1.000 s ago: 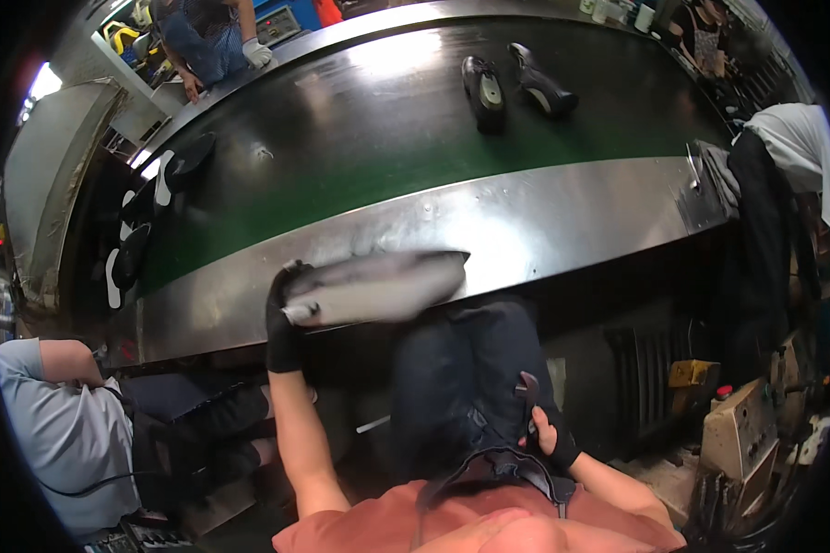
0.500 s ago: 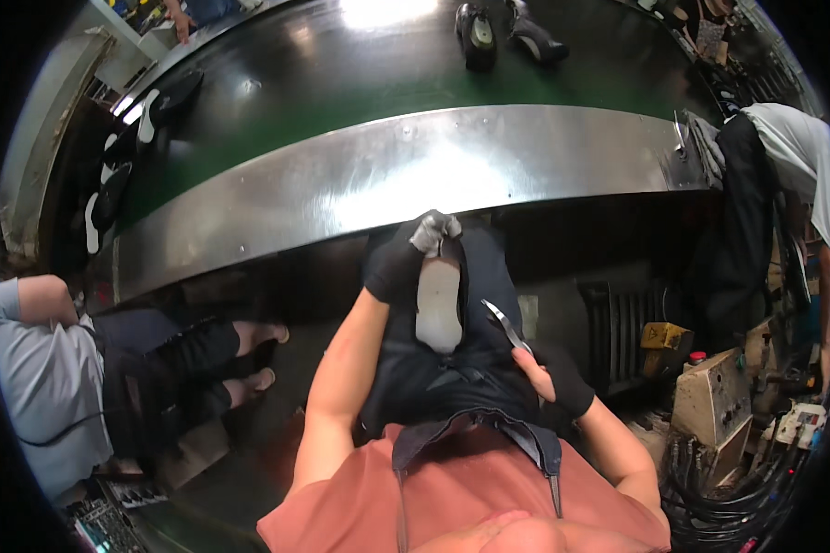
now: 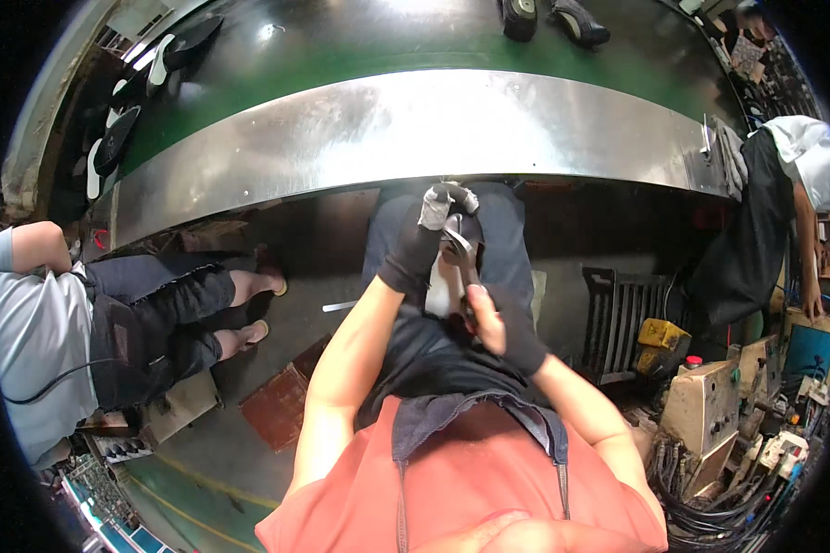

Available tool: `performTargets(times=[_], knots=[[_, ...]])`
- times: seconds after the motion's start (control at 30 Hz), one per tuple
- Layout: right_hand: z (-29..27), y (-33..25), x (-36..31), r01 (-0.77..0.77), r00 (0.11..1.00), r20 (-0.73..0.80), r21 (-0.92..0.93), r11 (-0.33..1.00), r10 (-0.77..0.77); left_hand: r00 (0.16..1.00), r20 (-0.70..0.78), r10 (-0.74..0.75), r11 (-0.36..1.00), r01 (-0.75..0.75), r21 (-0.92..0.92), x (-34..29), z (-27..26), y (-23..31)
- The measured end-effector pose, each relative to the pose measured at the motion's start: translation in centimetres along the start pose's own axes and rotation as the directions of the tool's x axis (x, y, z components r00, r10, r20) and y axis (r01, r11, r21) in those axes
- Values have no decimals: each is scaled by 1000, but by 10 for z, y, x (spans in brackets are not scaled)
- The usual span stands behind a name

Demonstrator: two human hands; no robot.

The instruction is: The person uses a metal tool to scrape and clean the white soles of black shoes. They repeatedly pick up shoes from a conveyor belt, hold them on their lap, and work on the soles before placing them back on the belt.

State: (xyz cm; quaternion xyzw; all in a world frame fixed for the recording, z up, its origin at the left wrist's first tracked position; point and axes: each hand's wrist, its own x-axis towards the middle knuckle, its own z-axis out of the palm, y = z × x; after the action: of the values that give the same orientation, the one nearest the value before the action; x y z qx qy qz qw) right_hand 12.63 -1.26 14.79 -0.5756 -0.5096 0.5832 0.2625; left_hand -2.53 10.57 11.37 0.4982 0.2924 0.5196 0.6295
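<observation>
Between my thighs a dark shoe upper (image 3: 478,228) lies with its pale sole side (image 3: 441,290) facing up. My left hand (image 3: 431,226), in a black glove with silvery wrapping on the fingers, is closed round its far end. My right hand (image 3: 498,324), in a black fingerless glove, grips a pair of metal pincers (image 3: 459,241) by the handles. Their silver head lies over the far end of the shoe, close to my left fingers. Whether the jaws bite the material cannot be made out.
Ahead runs a metal-edged bench (image 3: 406,124) with a green and black belt. Two dark shoes (image 3: 576,23) stand on it, and several dark parts with white soles (image 3: 111,143) lie at left. Seated co-workers flank me. A control box (image 3: 701,396) and cables are at right.
My right hand has moved left and forward, bringing the pincers from beside my thigh onto the shoe. My left hand still holds the shoe. The head view has shifted somewhat.
</observation>
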Motion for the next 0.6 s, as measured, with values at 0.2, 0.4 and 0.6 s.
performTargets(times=[0.2, 0.4, 0.6], knots=[[30, 50, 5, 311, 944, -72, -140, 940, -323, 993, 40, 107, 992, -110, 56, -10, 0, 18], [-5, 79, -63, 553, 822, 392, -378, 742, -413, 969, 242, -48, 998, 53, -16, -103, 18, 44], [-14, 100, -72, 733, 660, 577, -354, 580, -482, 987, 119, -103, 989, 89, 123, -142, 29, 55]])
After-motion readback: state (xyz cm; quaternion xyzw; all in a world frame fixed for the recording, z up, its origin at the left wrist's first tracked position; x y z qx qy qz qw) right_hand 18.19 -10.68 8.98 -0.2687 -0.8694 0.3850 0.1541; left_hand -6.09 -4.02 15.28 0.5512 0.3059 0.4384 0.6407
